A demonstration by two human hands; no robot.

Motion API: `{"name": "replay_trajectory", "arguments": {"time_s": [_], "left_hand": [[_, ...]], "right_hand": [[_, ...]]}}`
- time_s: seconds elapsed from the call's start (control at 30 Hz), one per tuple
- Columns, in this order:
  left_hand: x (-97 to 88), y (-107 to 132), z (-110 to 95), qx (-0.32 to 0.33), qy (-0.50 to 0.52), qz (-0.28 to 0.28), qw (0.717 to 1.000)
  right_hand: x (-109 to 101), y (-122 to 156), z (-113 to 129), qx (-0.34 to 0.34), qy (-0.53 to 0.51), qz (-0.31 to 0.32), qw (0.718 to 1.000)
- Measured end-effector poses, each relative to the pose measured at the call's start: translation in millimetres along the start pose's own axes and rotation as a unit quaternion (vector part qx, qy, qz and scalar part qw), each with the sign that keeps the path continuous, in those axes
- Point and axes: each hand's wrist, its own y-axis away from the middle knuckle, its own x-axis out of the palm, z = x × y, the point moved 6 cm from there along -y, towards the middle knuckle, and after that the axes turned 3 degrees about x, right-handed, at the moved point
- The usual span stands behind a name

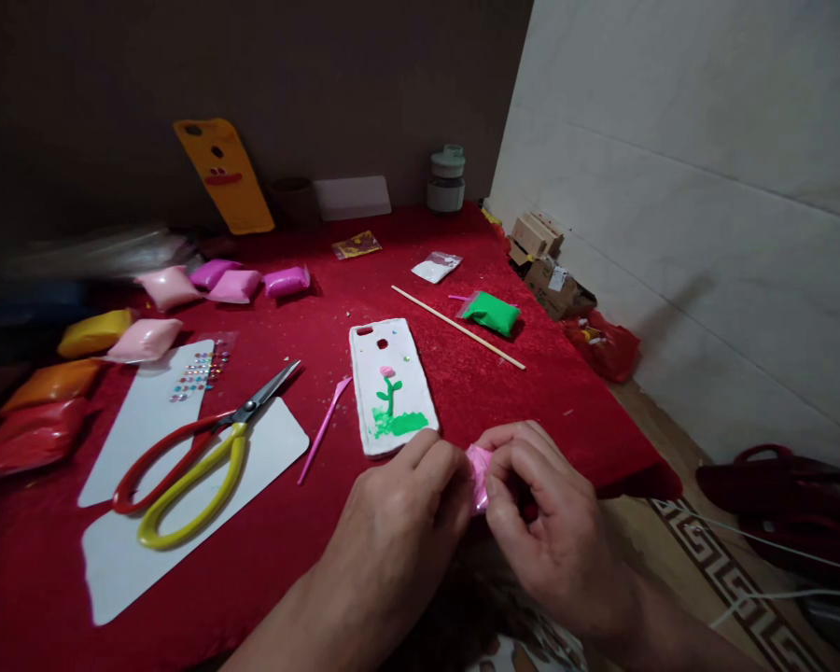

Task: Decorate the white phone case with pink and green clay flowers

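Between my two hands is a small packet of pink modelling clay (479, 474), partly covered by my fingers. My left hand (410, 509) is closed on its left side, and my right hand (546, 504) pinches its right side. Just beyond my left hand lies a white phone case (371, 385), decorated with a pink flower on a green stem, a green patch below and a few small gems. A pink modelling tool (324, 431) rests to the left of the case.
Scissors (217, 448) with red and yellow handles lie on white boards (182, 551). Several coloured clay packets (144, 341) line the left. A wooden stick (455, 327) and green clay packet (491, 314) are at right. A yellow phone case (228, 177) and jar (446, 179) stand behind.
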Motion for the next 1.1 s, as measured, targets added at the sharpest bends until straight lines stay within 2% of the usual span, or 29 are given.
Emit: {"name": "replay_trajectory", "arguments": {"time_s": [0.1, 0.37, 0.5, 0.57, 0.63, 0.67, 0.73, 0.8, 0.87, 0.97, 1.1], "left_hand": [[0.3, 1, 1, -0.004, 0.017, 0.01, 1.0], [-2.4, 3, 0, 0.016, 0.013, -0.023, 1.0], [0.1, 0, 3, -0.033, 0.055, -0.009, 0.998], [1.7, -2, 7, -0.09, 0.115, 0.013, 0.989], [5.3, -2, 13, -0.168, 0.226, 0.052, 0.958], [7.3, 0, 15, -0.209, 0.295, 0.072, 0.93], [10.7, 4, 18, -0.274, 0.439, 0.105, 0.849], [10.3, 7, 18, -0.301, 0.552, 0.118, 0.768], [6.7, 8, 19, -0.3, 0.621, 0.113, 0.716], [3.3, 10, 19, -0.292, 0.658, 0.108, 0.685], [3.9, 9, 19, -0.293, 0.675, 0.087, 0.672]], "right_hand": [[0, 0, 0, 0.002, 0.005, 0.001, 1.0], [-1, -1, 1, -0.013, 0.004, -0.003, 1.0], [-1, -1, 0, -0.013, -0.003, 0.003, 1.0], [0, -2, -1, -0.006, -0.008, 0.007, 1.0], [0, -2, -1, -0.004, -0.016, 0.009, 1.0], [0, -2, 0, -0.003, -0.019, 0.008, 1.0], [0, -1, -1, 0.0, -0.023, 0.006, 1.0], [1, -1, -2, 0.007, -0.023, 0.002, 1.0], [1, -1, -3, 0.012, -0.024, -0.003, 1.0], [1, 1, -5, 0.016, -0.035, -0.007, 0.999], [0, 3, -8, 0.026, -0.056, -0.011, 0.998]]}}
